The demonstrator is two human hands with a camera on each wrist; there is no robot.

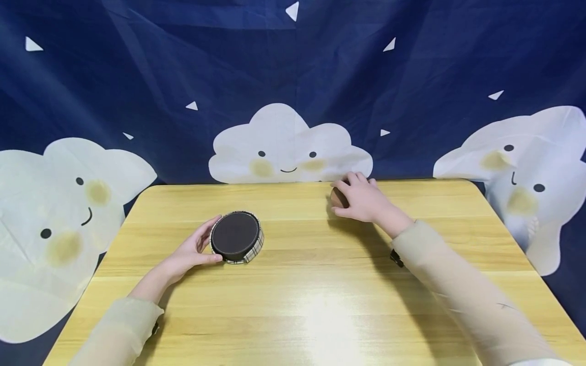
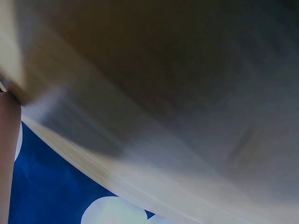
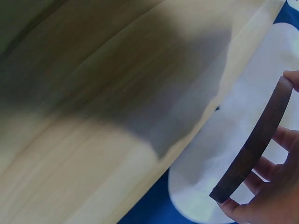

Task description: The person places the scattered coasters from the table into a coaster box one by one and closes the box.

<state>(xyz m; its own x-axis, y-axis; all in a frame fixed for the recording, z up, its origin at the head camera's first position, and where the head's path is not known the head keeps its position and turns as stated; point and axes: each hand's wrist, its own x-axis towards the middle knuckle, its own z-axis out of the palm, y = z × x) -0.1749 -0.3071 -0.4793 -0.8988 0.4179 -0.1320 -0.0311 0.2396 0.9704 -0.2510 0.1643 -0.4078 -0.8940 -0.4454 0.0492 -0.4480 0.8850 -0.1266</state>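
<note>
My left hand (image 1: 191,254) grips the left side of a round, black-topped case (image 1: 235,235) with a plaid side wall. Its thumb lies along the near side and its fingers wrap the far side. Toward the table's back edge, my right hand (image 1: 361,198) holds a thin brown disc-like piece (image 1: 338,198) by its rim. That piece (image 3: 252,144) appears as a dark, slightly curved band in the right wrist view, between the thumb and fingertips. The left wrist view catches only part of a finger (image 2: 7,154) at its left border; the case is not discernible there.
A light wooden table (image 1: 293,284) with rounded back corners lies under both hands. Behind it hangs a dark blue cloth (image 1: 256,61) printed with smiling white clouds and small white triangles. Glare brightens the table's near middle.
</note>
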